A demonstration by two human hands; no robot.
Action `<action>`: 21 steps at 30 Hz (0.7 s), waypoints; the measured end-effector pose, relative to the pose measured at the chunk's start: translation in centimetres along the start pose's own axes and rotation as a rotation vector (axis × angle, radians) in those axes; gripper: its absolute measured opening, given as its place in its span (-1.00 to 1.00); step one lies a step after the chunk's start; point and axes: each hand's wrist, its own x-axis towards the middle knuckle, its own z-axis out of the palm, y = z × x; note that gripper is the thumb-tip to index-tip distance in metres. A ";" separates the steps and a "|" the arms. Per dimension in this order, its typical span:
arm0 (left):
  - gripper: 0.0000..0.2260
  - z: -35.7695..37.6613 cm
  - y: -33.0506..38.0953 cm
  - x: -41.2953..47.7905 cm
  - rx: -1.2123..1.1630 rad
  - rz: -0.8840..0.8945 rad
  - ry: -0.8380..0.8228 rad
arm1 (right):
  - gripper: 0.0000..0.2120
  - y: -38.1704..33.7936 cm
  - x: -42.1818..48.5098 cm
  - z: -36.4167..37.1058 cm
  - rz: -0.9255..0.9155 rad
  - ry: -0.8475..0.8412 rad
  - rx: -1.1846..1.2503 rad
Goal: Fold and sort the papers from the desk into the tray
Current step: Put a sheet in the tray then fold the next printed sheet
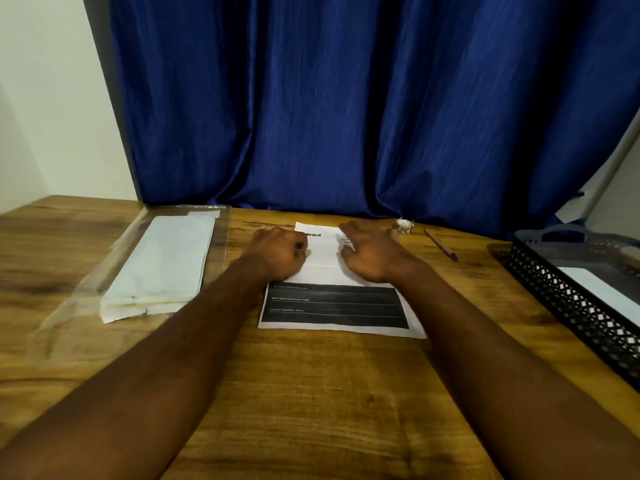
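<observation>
Papers [159,265] in a folded white stack are seen at about nine o'clock on the desk [311,393], lying on or inside a clear plastic sleeve [69,306]; which of the two cannot be told. At the centre, toward twelve o'clock, a printed sheet [332,306] is laid flat, its black block toward six o'clock. The left hand [280,252] is set on the sheet's ten o'clock part with fingers curled under; whether the edge is pinched cannot be told. The right hand [370,254] is rested on the two o'clock part, its fingers loosely spread and nothing gripped. Further toward two o'clock a small pale object [404,226] and a pen [441,244] are found, and at three o'clock the black mesh tray [571,306] is placed, with a white sheet [599,285] already in it. The fold is judged not yet made. A crooked crease could be produced if the far edge is drawn over with uneven pull from the two hands, and the sheet could be slid on the smooth wood if it is not pinned. The pen could be knocked when the sheet is carried to the tray.
</observation>
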 end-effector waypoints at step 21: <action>-0.61 1.1 -0.2 0.2 -0.026 -0.065 0.017 | -0.20 2.8 0.8 3.3 0.264 -0.101 -0.062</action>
